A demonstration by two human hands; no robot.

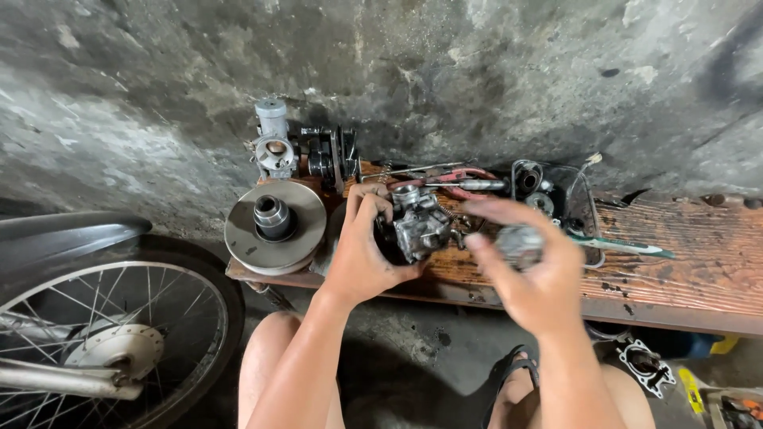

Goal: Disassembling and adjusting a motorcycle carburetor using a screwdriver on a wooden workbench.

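Wooden bench (675, 262), carburetor (419, 222) gripped in left hand (362, 254) fingers, right hand (528, 274) beside it

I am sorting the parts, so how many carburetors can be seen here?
2. One carburetor is held in the left hand over the wooden bench. The other carburetor stands at the bench's far left, by the wall. More may be hidden.

No packages, labels, signs, screens.

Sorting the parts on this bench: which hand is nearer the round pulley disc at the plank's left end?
Left. The left hand holds a carburetor just right of the pulley disc. The right hand, with a small blurred metal part, is farther right.
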